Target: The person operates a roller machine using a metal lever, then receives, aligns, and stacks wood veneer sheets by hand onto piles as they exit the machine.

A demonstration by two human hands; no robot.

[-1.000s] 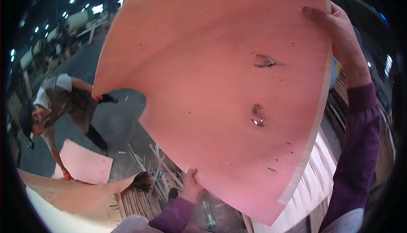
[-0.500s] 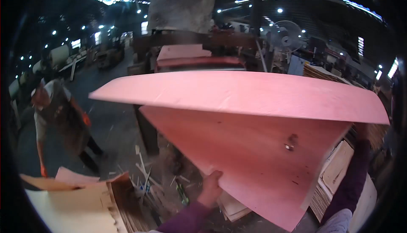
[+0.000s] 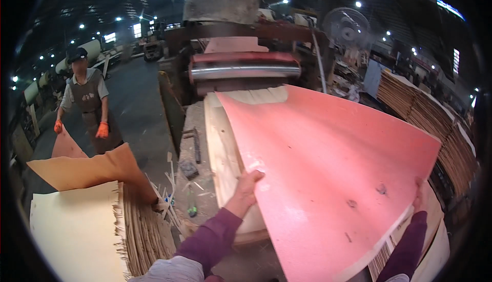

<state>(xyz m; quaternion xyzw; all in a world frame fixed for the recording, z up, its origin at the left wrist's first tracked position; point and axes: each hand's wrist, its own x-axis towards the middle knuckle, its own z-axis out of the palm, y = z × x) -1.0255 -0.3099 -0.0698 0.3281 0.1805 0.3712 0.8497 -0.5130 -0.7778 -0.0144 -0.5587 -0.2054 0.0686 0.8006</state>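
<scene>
A large pink-coated veneer sheet (image 3: 328,164) spreads before me, slightly buckled, with a few dark knots. My left hand (image 3: 249,190) is closed on its left edge, thumb on top. At the right edge my right hand (image 3: 420,197) grips the sheet, its fingers partly hidden. The far end of the sheet lies over pale veneer sheets (image 3: 220,148) in front of a machine with a shiny metal roller (image 3: 246,72). The near end hangs toward me.
Stacked pale veneer (image 3: 77,230) stands at the near left, another stack (image 3: 420,123) at the right. On the left a co-worker (image 3: 87,95) in orange gloves holds a pink sheet (image 3: 67,144). A fan (image 3: 347,33) stands behind; wood scraps (image 3: 171,195) lie near the machine.
The pink sheet has come down from a raised, folded-over position to lie flatter toward the roller. My left hand still grips its edge. The co-worker has straightened up, lifting a sheet.
</scene>
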